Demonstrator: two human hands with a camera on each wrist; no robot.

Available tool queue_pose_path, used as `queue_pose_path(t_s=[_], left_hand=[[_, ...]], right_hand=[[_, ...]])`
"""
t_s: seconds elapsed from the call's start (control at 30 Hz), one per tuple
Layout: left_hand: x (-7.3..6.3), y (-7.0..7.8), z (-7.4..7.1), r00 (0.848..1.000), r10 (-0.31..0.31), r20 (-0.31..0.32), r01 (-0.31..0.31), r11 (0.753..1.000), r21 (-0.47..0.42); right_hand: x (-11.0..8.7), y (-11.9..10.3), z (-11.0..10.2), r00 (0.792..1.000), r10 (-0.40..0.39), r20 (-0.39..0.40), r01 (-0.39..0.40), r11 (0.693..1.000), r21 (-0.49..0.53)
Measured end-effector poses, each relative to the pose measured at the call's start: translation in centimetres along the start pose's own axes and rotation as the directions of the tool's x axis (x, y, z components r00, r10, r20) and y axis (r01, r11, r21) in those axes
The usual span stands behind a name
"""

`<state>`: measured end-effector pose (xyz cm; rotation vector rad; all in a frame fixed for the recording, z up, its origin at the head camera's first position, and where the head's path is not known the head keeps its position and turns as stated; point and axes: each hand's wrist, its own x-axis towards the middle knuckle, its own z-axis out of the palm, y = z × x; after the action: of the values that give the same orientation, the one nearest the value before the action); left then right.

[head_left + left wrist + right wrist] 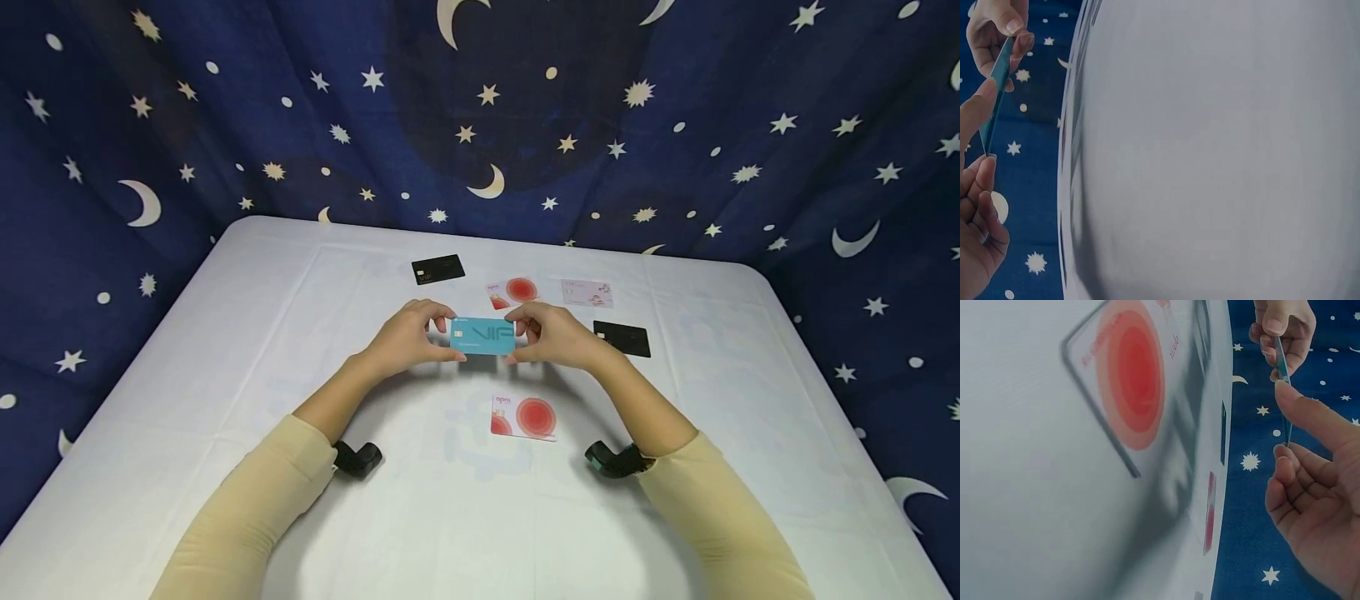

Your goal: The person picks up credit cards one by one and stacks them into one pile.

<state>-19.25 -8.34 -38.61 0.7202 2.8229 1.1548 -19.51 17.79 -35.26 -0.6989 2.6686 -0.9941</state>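
A teal bank card [480, 337] with "VIP" lettering and a chip is held up above the table, its face toward the head camera. My left hand [408, 337] pinches its left end between thumb and fingers. At its right end, my right hand [558, 337] pinches it the same way. Both wrist views show the card [999, 87] nearly edge-on between the two hands. Below it on the table lies a white card with red circles [523, 417]. A black card [622, 338] lies just beyond the right wrist, partly covered by it.
Farther back on the white table [337, 533] lie another black card [438, 269], a second red-circled card [513, 292] and a pale pink card [587, 293]. A dark blue curtain [525, 100] with stars and moons hangs behind the table.
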Motion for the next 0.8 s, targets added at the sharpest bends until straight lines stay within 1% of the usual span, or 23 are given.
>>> queue_pose_path(t_s=[0.17, 0.27, 0.5, 0.7, 0.8], left_hand=[[-0.3, 1.1, 0.4, 1.000, 0.010, 0.013, -0.010, 1.000, 0.012], [-0.6, 1.9, 0.5, 1.000, 0.016, 0.019, -0.017, 1.000, 0.014], [-1.3, 3.7, 0.8, 0.998, 0.029, 0.049, -0.030, 0.999, 0.033], [-2.0, 4.4, 1.6, 0.998, 0.032, 0.046, -0.033, 0.999, 0.028], [-2.4, 4.6, 2.0, 0.998, 0.033, 0.050, -0.034, 0.999, 0.022]], right_hand=[[-1.5, -0.1, -0.3, 1.000, -0.010, -0.002, 0.010, 1.000, -0.010], [-2.3, -0.1, -0.4, 1.000, -0.003, -0.002, 0.002, 1.000, -0.018], [-4.6, -0.4, -0.6, 0.999, 0.041, -0.022, -0.042, 0.999, -0.032], [-6.2, 0.0, -0.2, 0.999, 0.028, -0.047, -0.028, 1.000, 0.013], [-7.0, 0.2, 0.0, 0.998, 0.008, -0.056, -0.008, 1.000, 0.015]])
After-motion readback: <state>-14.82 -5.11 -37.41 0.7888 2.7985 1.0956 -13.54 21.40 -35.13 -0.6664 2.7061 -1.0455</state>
